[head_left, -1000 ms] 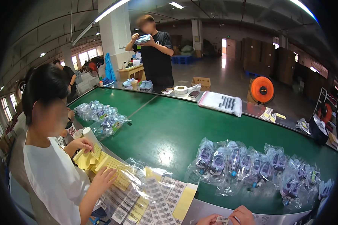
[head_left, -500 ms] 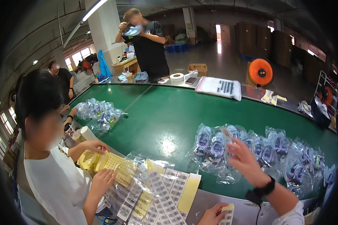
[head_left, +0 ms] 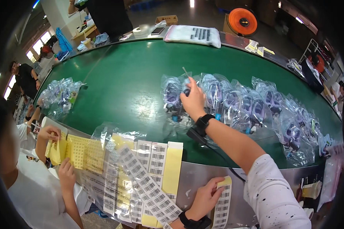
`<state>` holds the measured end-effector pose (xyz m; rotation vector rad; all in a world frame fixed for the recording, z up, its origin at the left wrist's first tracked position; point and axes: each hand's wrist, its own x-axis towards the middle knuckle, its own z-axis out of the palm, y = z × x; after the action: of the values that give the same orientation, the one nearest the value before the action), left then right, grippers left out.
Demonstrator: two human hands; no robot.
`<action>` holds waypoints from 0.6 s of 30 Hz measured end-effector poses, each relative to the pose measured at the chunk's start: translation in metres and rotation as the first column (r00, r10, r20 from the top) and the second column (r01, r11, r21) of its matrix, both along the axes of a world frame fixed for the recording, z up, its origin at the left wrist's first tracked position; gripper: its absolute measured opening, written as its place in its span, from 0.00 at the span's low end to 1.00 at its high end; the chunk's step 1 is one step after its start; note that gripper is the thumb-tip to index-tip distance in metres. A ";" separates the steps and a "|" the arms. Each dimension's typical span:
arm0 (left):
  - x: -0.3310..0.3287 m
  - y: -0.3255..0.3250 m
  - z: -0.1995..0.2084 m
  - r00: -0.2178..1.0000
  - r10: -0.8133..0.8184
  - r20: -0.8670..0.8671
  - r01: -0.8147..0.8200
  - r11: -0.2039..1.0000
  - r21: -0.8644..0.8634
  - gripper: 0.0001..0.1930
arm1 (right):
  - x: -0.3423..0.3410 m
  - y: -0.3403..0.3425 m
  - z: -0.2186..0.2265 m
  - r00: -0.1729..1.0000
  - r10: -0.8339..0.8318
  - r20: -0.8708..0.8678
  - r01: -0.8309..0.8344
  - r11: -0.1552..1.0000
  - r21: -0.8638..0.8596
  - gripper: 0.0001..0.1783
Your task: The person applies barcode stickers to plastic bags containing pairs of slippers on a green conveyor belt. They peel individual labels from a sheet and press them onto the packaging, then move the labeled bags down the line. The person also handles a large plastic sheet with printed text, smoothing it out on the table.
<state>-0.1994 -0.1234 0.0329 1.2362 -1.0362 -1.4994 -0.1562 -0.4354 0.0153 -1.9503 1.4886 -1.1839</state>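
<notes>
My left hand (head_left: 205,199) is closed on the top edge of a strip of barcode stickers (head_left: 222,208) with a yellow end, low over the table's metal edge. Stretched out over the green belt, my right hand (head_left: 195,100) is above clear-bagged pairs of blue and purple children's shoes (head_left: 215,91). A small pale sticker (head_left: 185,71), seen nearly edge-on, stands out at its fingertips. Whether that hand touches a bag cannot be made out. More bagged shoes (head_left: 256,108) lie in a row to the right.
Barcode sheets (head_left: 149,164) and a clear bag (head_left: 112,133) lie left of my left hand. Beside them, a co-worker's hands (head_left: 67,173) handle yellow sticker sheets (head_left: 78,149). More bagged shoes (head_left: 61,93) lie far left. A stack of plastic bags (head_left: 193,35) rests on the far ledge.
The view has swung down and to the right. My right hand has reached farther out over the bagged shoes, with the small sticker at its fingertips. My left hand still grips the sticker strip.
</notes>
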 end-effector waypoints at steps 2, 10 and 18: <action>-0.001 -0.001 0.001 1.000 -0.017 -0.017 0.017 0.999 0.030 0.16 | 0.012 -0.009 -0.006 0.990 0.029 0.139 -0.037 0.998 0.058 0.39; 0.008 0.004 0.004 0.999 -0.044 -0.020 0.046 0.991 0.124 0.16 | 0.024 -0.060 0.017 0.912 0.162 0.376 -0.161 0.986 -0.033 0.38; 0.017 -0.004 0.029 0.983 -0.008 0.186 0.008 1.000 0.003 0.15 | 0.021 -0.149 -0.012 0.986 -0.020 0.166 -0.044 0.927 0.372 0.42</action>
<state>-0.1824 -0.1276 0.0617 1.3954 -1.1630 -1.4111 -0.1349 -0.5843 0.0038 -1.5636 1.4843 -0.9460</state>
